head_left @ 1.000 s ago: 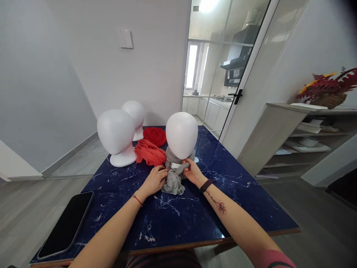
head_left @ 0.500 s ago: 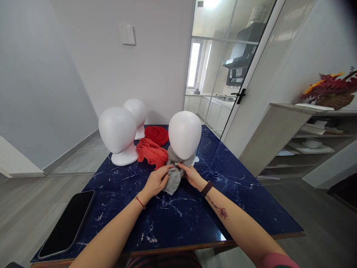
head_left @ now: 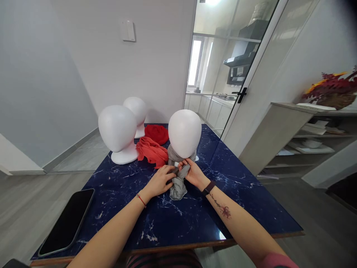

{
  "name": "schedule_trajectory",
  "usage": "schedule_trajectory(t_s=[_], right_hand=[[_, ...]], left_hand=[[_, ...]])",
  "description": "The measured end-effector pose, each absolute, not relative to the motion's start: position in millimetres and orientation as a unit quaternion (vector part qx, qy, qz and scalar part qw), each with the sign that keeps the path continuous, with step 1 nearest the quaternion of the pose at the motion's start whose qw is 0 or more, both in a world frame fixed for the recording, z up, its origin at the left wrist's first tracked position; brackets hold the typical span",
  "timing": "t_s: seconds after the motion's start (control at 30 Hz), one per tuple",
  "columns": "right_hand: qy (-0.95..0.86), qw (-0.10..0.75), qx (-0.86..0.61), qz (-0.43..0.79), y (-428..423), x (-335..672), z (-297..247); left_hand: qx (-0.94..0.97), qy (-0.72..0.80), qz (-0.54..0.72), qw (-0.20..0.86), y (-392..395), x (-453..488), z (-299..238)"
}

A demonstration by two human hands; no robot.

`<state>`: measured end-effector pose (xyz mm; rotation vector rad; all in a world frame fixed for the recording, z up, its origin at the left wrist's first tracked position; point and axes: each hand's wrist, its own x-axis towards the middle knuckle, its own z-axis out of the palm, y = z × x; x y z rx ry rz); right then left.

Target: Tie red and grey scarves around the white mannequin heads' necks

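Observation:
A grey scarf point(head_left: 178, 186) is wrapped round the neck of a white foam mannequin head point(head_left: 184, 133) standing on a dark blue marble table point(head_left: 173, 216). Its ends hang in a bunch in front of the neck. My left hand point(head_left: 160, 180) grips the bunch from the left, fingers curled on the cloth. My right hand point(head_left: 194, 172) pinches the scarf just under the head from the right. Both wrists rest low over the table.
Two more white mannequin heads point(head_left: 117, 130) point(head_left: 136, 111) stand at the back left, with an orange-red scarf point(head_left: 150, 150) and a red scarf point(head_left: 156, 133) beside them. A black phone point(head_left: 67, 221) lies at the table's left front corner. A shelf unit point(head_left: 304, 137) stands to the right.
Both hands rose from the table toward the mannequin's neck. The loose grey ends were gathered from a spread heap into a tighter hanging bunch between my hands.

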<state>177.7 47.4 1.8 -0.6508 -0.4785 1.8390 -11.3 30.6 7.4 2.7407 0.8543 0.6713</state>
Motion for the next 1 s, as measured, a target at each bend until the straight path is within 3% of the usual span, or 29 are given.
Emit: schedule_trajectory(t_s=[0.23,0.67,0.73,0.9,1.0], right_hand=[[-0.172,0.544,-0.255,0.781,49.3,184.8,4.1],[-0.161,0.578,-0.258,0.758,50.1,190.5,6.5],[-0.168,0.584,-0.259,0.751,50.5,192.2,6.5],[-0.186,0.608,-0.268,0.724,53.8,195.7,2.6],[-0.183,0.614,-0.279,0.715,55.8,196.4,0.3]], left_hand=[[0.928,0.289,0.206,0.119,39.3,-12.7,3.0],[0.84,0.412,0.312,0.164,44.0,-19.0,-5.7],[0.825,0.402,0.341,0.205,44.2,-19.2,-3.9],[0.698,0.394,0.396,0.447,55.2,-20.3,-11.1],[0.645,0.405,0.441,0.474,64.6,-24.4,-19.0]])
